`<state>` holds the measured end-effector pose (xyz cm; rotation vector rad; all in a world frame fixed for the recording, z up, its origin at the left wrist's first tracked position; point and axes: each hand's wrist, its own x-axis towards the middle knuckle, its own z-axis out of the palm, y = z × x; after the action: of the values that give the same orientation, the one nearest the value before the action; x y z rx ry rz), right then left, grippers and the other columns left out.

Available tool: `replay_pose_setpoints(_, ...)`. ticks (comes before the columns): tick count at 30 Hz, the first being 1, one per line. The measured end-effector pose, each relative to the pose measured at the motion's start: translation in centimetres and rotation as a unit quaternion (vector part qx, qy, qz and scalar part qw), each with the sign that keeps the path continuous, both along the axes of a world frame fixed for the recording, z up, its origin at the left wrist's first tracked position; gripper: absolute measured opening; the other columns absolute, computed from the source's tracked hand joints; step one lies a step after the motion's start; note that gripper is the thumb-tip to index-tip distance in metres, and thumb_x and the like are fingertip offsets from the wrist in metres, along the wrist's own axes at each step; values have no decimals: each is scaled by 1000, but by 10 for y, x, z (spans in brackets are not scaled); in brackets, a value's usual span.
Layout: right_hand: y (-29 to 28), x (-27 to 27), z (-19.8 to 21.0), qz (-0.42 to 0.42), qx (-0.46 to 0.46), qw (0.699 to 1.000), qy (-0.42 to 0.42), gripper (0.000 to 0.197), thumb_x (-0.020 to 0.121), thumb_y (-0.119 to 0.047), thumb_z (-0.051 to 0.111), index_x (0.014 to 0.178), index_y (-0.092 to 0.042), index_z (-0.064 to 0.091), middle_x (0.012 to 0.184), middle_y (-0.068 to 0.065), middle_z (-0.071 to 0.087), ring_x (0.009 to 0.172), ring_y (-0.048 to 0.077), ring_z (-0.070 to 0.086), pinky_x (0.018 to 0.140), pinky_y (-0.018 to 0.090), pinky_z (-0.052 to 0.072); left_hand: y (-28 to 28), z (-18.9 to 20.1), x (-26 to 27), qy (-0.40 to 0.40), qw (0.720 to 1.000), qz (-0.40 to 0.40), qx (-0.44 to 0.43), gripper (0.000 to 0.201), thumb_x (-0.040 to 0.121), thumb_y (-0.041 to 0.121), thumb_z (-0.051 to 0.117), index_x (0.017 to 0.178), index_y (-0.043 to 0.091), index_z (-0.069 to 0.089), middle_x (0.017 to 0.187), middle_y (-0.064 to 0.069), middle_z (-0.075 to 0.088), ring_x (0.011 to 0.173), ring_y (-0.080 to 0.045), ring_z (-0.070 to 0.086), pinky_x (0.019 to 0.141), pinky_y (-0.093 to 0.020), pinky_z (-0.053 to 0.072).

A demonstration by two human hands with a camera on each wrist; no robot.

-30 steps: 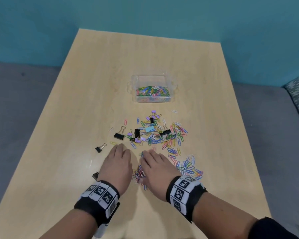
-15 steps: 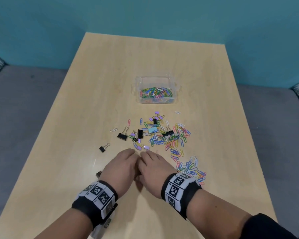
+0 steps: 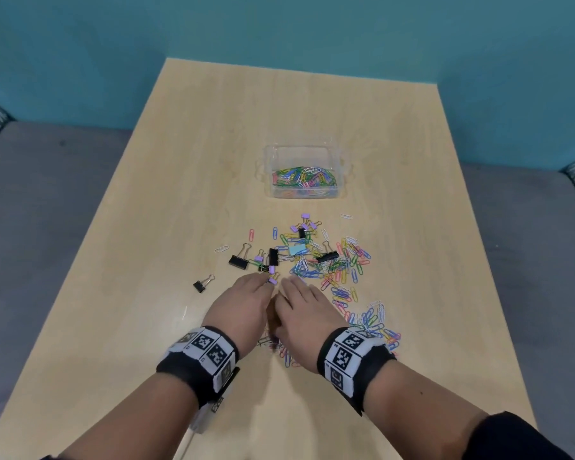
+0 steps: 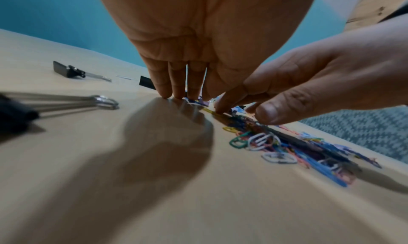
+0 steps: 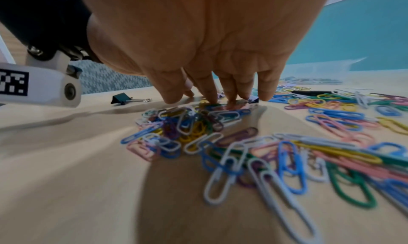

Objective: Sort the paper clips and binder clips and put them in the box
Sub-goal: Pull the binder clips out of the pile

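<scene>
A clear plastic box (image 3: 269, 161) sits mid-table with coloured paper clips in it. Coloured paper clips (image 3: 346, 260) lie scattered in front of it, mixed with black binder clips (image 3: 239, 260) and small purple ones (image 3: 305, 216). My left hand (image 3: 243, 307) and right hand (image 3: 299, 310) lie side by side, palms down, fingers straight. The fingertips (image 4: 165, 94) of the left hand touch the table. The right hand's fingertips (image 5: 212, 99) press on a small heap of paper clips (image 5: 187, 125). Neither hand grips anything.
A small black binder clip (image 3: 201, 284) lies alone left of my left hand, another (image 4: 66, 71) shows in the left wrist view. The wooden table (image 3: 213, 127) ends at a teal wall; grey seating flanks both sides.
Both hands have drawn together until they touch, raking paper clips toward me into a heap under the palms. The head view has shifted slightly.
</scene>
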<state>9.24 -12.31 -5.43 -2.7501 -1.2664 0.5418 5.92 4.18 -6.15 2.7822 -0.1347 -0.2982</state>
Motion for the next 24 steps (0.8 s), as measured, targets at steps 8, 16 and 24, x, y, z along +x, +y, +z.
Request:
replay_pose_setpoints(8, 0, 6, -3, 33, 6, 999, -19, 55, 92, -35, 49, 139, -9, 37, 154, 12, 29, 141, 37, 24, 112, 56, 24, 4, -6, 0, -24, 998, -52, 29, 47, 64, 8, 71, 111, 7, 64, 117, -10, 64, 108, -28, 61, 91, -34, 52)
replay_pose_setpoints(16, 1, 11, 1, 9, 10, 999, -35, 46, 92, -31, 50, 130, -7, 44, 147, 17, 38, 137, 39, 31, 109, 55, 28, 5, -4, -2, -19, 995, -66, 72, 35, 59, 8, 73, 93, 9, 66, 118, -14, 65, 103, -30, 63, 75, -37, 58)
replay_pose_setpoints(24, -8, 10, -1, 17, 32, 999, -33, 42, 90, -29, 54, 126, -10, 49, 141, 14, 47, 132, 35, 41, 109, 51, 32, 1, -1, 3, -26, 989, -99, 110, 36, 55, 16, 75, 90, 17, 68, 116, -5, 67, 100, -27, 64, 65, -33, 54)
